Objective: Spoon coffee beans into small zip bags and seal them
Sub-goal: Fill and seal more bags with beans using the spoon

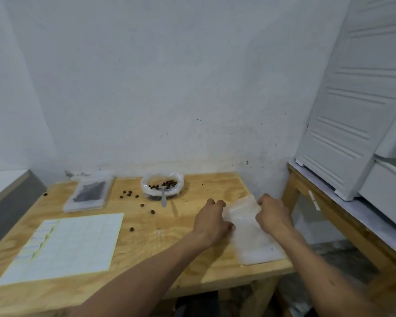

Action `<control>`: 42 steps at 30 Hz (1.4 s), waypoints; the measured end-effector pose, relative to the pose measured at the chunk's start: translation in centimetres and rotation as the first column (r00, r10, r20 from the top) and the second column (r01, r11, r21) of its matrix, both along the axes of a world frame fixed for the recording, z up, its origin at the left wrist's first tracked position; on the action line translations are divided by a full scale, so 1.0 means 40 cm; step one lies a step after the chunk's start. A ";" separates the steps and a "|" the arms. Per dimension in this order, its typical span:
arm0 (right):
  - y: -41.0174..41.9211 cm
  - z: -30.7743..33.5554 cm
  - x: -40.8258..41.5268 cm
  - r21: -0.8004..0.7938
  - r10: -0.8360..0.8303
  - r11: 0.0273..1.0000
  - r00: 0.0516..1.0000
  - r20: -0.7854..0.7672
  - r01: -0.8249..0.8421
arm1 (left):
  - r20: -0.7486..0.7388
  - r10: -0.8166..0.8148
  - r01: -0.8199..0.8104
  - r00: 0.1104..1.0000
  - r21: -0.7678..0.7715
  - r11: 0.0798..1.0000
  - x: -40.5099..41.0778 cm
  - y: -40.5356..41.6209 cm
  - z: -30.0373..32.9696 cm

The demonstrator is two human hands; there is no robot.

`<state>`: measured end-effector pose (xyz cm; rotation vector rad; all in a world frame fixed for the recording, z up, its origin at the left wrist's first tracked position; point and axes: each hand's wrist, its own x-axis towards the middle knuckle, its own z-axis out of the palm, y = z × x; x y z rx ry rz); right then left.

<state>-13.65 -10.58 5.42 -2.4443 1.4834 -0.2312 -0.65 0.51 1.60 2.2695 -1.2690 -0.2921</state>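
An empty zip bag [242, 209] lies on the stack of bags [254, 239] at the desk's [181, 248] right edge. Both hands' fingers pinch its top, left hand [212, 221], right hand [272, 213]. Likely opening it; next, the spoon [164, 197] from the bowl of beans [161, 185].

Both hands [212, 221] [272, 213] grip empty zip bags [253, 234] on the table [146, 248].

A stack of zip bags [254, 236] lies on the table [146, 248] between the fingers of both hands. Left of the fingers lies a label sheet [64, 248]. Beyond them, further left, sits the bean bowl [161, 185] with a spoon [164, 197] in it, scattered beans [129, 193] and a filled bag [89, 192] leftward.
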 end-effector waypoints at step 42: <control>0.290 0.327 0.561 0.238 0.293 0.692 0.567 0.770 -0.681 | -0.532 -0.197 -0.281 0.824 -0.685 0.672 0.424 0.351 0.312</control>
